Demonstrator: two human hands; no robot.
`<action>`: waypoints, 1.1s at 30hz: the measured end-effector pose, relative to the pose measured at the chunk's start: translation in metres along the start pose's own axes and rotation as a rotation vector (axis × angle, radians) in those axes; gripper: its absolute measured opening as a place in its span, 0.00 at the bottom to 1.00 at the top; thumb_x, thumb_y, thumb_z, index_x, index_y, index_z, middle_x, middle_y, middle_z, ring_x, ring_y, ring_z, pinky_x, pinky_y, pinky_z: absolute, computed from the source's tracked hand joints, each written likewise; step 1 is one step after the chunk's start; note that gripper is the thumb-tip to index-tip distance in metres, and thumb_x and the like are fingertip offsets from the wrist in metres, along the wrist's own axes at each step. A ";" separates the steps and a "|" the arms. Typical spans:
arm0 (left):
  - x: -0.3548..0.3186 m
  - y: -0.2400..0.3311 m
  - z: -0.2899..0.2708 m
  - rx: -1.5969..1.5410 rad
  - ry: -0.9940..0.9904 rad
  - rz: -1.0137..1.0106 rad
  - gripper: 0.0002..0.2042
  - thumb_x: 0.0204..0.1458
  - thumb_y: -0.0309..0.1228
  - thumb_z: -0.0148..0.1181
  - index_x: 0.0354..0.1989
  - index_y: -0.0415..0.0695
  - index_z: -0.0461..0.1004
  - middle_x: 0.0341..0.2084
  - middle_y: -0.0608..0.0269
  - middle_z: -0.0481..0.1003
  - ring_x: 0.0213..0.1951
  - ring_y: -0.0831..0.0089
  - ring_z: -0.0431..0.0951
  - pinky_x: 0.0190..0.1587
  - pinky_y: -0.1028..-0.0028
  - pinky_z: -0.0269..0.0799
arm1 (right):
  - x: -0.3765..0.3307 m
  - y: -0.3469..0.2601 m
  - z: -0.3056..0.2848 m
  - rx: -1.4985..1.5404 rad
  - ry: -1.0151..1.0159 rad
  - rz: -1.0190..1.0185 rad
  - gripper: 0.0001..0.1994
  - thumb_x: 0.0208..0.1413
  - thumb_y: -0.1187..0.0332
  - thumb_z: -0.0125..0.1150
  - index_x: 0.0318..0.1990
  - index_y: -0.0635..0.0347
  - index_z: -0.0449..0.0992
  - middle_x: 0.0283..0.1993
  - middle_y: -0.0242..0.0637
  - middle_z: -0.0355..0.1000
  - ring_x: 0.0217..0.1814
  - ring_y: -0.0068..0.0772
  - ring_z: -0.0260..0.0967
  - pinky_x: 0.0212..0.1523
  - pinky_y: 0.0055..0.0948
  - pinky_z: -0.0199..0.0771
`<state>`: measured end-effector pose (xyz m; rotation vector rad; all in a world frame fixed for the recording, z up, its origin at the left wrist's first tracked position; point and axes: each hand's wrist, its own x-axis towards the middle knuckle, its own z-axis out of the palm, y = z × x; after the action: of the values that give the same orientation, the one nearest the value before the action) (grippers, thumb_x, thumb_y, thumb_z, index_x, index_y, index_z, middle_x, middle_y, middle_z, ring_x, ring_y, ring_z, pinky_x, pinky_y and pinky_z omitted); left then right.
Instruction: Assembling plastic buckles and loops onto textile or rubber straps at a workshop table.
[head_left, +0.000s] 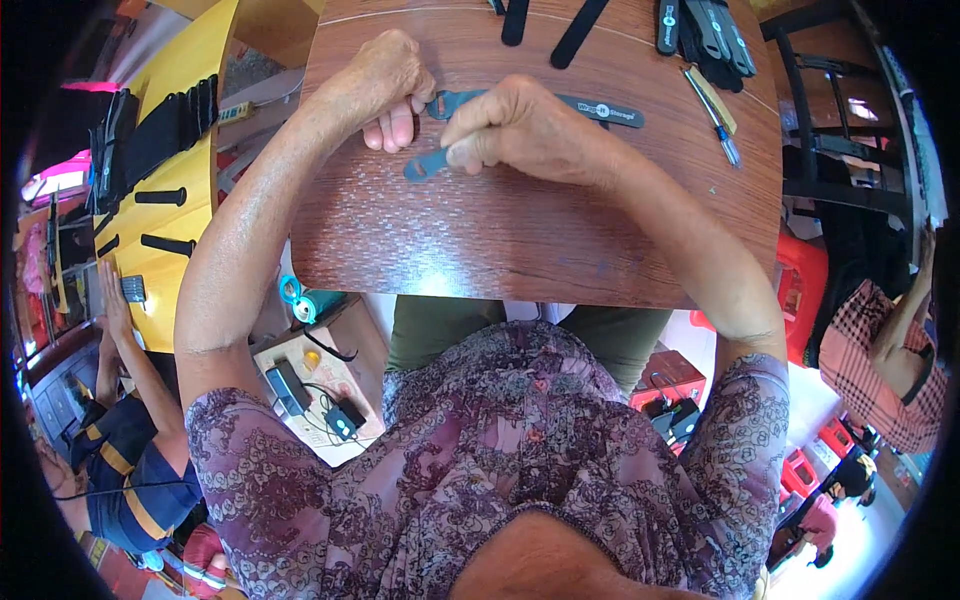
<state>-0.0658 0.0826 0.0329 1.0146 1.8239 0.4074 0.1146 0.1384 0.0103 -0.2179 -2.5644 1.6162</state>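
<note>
A grey storage strap (612, 112) with a printed white label lies across the wooden table, partly hidden behind my right hand. Its slotted end shows between my two hands. My left hand (385, 88) is closed beside that end, its fingers curled under; what they pinch, if anything, is hidden. My right hand (508, 122) pinches a second grey strap (424, 168) between thumb and fingers. The slotted, rounded tip of this strap points left, just above the tabletop. The rest of it is covered by the hand.
Black straps (580, 32) lie at the table's far edge, with labelled straps (708, 38) bundled at the far right. A blue-white pen (724, 145) lies nearby. Left stands a yellow table (160, 270) with black straps and a person beside it. A red stool (800, 295) stands right.
</note>
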 end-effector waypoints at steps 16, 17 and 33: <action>-0.026 -0.028 0.008 -0.170 0.022 0.195 0.10 0.57 0.31 0.46 0.29 0.40 0.71 0.13 0.66 0.72 0.14 0.81 0.70 0.14 0.84 0.61 | 0.017 0.005 -0.013 0.033 0.193 0.352 0.04 0.48 0.74 0.59 0.27 0.65 0.78 0.19 0.35 0.72 0.16 0.17 0.64 0.18 0.17 0.64; -0.025 -0.029 0.008 -0.173 0.022 0.195 0.10 0.57 0.31 0.46 0.29 0.40 0.71 0.13 0.66 0.72 0.14 0.81 0.70 0.14 0.84 0.61 | 0.018 0.004 -0.012 0.046 0.205 0.369 0.04 0.48 0.74 0.59 0.27 0.65 0.78 0.18 0.35 0.72 0.16 0.18 0.64 0.18 0.17 0.64; -0.025 -0.028 0.015 -0.297 0.085 0.193 0.09 0.54 0.25 0.44 0.30 0.38 0.73 0.12 0.61 0.72 0.13 0.81 0.71 0.11 0.83 0.61 | 0.017 -0.006 -0.013 0.196 0.199 0.431 0.05 0.48 0.75 0.58 0.31 0.66 0.79 0.18 0.37 0.72 0.16 0.18 0.63 0.19 0.17 0.63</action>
<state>-0.0614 0.0441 0.0227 0.9786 1.6822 0.8240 0.0992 0.1502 0.0217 -0.9148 -2.2967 1.8525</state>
